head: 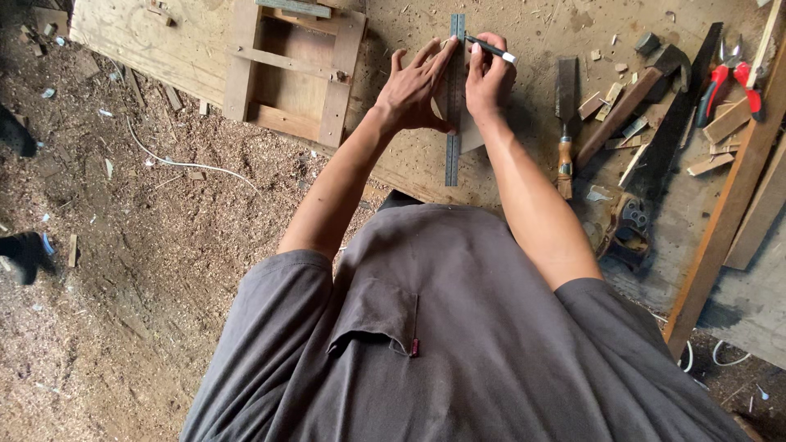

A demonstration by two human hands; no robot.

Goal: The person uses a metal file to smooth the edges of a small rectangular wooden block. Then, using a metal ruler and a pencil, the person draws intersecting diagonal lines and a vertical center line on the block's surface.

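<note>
Ruler (453, 98): long, metal, perhaps steel

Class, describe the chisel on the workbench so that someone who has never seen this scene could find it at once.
Start at the sawdust-strewn workbench and find the right hand holding a pencil against the steel ruler. Just right of that hand lies the chisel, pointing away from the person. Unlike the hammer and red pliers farther right, it has a broad flat blade and an orange-brown wooden handle.

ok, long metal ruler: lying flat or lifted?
Flat: the long metal ruler lies on the wooden board, left hand pressing it down.
</note>
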